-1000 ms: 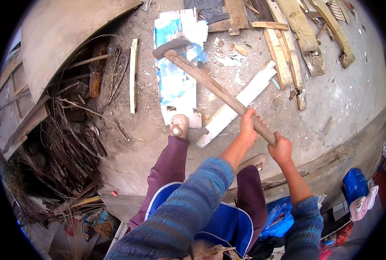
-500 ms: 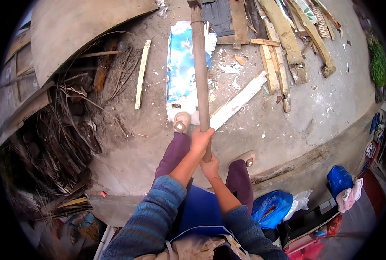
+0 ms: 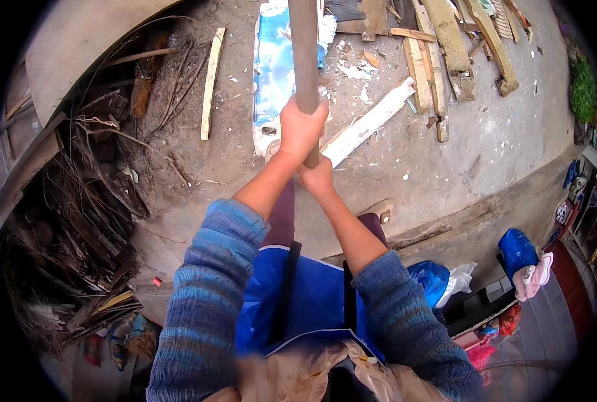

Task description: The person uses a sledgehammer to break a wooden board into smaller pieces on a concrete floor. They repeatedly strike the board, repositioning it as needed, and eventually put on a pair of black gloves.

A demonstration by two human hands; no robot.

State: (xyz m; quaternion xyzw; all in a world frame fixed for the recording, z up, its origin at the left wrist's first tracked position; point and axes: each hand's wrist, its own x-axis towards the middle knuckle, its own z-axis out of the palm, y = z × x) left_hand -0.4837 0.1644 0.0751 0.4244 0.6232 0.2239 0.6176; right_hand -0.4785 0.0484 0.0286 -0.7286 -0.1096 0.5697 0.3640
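Both my hands grip a long wooden tool handle [image 3: 304, 53] that runs up past the top edge of the picture; the tool's head is out of view. My left hand [image 3: 302, 128] is wrapped round it higher up, and my right hand [image 3: 316, 176] closes round its lower end. Beyond the handle, a board with a torn blue-and-white surface [image 3: 271, 70] lies on the ground, partly hidden by the handle. A white-painted plank [image 3: 369, 124] lies slantwise, its near end by my hands. My left foot is mostly hidden behind my left arm.
Loose planks [image 3: 449, 47] are heaped at the far right. A narrow wood strip [image 3: 212, 84] lies left of the board. Dark branches and scrap wood [image 3: 87, 174] fill the left side under a large curved sheet [image 3: 97, 40]. Blue bags [image 3: 427, 280] stand near my right arm.
My hands and the handle have risen away from my body, toward the top of the picture. The binding and metal end at the handle's top have left the view.
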